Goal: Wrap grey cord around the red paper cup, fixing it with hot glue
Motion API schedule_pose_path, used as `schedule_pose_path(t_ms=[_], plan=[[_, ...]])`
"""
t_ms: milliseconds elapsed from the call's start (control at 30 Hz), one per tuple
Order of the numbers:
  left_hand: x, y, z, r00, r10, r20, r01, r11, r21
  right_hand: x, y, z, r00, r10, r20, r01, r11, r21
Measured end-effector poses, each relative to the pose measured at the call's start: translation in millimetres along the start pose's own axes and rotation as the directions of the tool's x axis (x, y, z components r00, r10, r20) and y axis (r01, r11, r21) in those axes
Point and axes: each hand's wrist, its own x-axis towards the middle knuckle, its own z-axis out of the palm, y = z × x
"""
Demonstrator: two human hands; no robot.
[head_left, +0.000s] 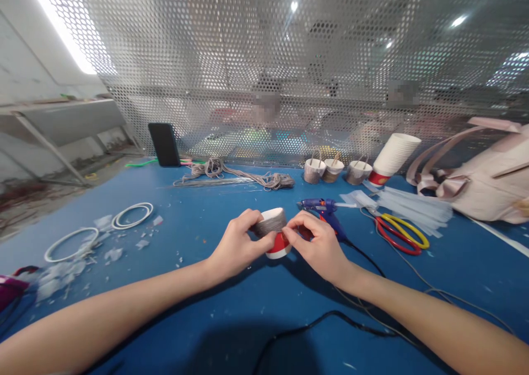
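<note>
A paper cup (280, 245), red and white near one end, is tilted on its side just above the blue table. Grey cord (270, 224) is wound around part of its wall. My left hand (239, 242) grips the cup with thumb and fingers around it. At the cup's right side, my right hand (317, 245) pinches with thumb and forefinger against the winding, seemingly on the cord's running end, though the fingertips mostly hide it. Behind my right hand lies a blue glue gun (328, 210).
Scissors (400, 234), glue sticks (413, 207), a cup stack (397, 152) and a pink bag (491, 171) are at right. Cord-wrapped cups (314, 171) and a cord bundle (248, 174) line the back near a phone (164, 145). White rings (132, 215) lie left; a black cable (306, 325) crosses the front.
</note>
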Motion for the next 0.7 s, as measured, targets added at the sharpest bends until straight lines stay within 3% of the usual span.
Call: schedule_pose_path(t_ms=[233,433,500,567,600,633,667,700], plan=[[3.5,-4.5,-1.6,0.999,-0.002,-0.05,0.003,1.0,0.015,-15.2,-12.4,-10.9,0.993,-0.015,0.117,0.017,1.0,-0.018],[2.2,-3.5,-0.4,0.999,-0.029,-0.046,0.03,1.0,0.01,-33.1,-18.8,-18.0,0.945,-0.168,0.282,0.21,0.969,-0.127],[1.7,-2.6,-1.1,0.998,-0.033,-0.052,0.033,0.999,0.0,-40.0,-21.1,-24.9,0.879,-0.255,0.402,0.352,0.917,-0.188],[2.0,-2.6,-2.4,0.998,-0.033,-0.062,0.032,0.999,-0.019,-48.3,-20.9,-35.6,0.769,-0.372,0.52,0.539,0.815,-0.215],[2.4,-2.9,-3.2,0.997,-0.033,-0.066,0.031,0.999,-0.031,-52.5,-18.9,-42.5,0.723,-0.429,0.542,0.614,0.758,-0.22],[3.0,-3.4,-3.9,0.997,-0.032,-0.066,0.029,0.999,-0.046,-56.1,-15.5,-50.0,0.713,-0.457,0.532,0.645,0.725,-0.242],[3.5,-4.0,-4.5,0.997,-0.03,-0.066,0.026,0.998,-0.061,-58.6,-10.6,-58.0,0.746,-0.465,0.477,0.627,0.731,-0.269],[4.0,-4.7,-4.9,0.997,-0.029,-0.066,0.023,0.997,-0.079,-59.7,-4.4,-66.0,0.808,-0.444,0.386,0.564,0.771,-0.295]])
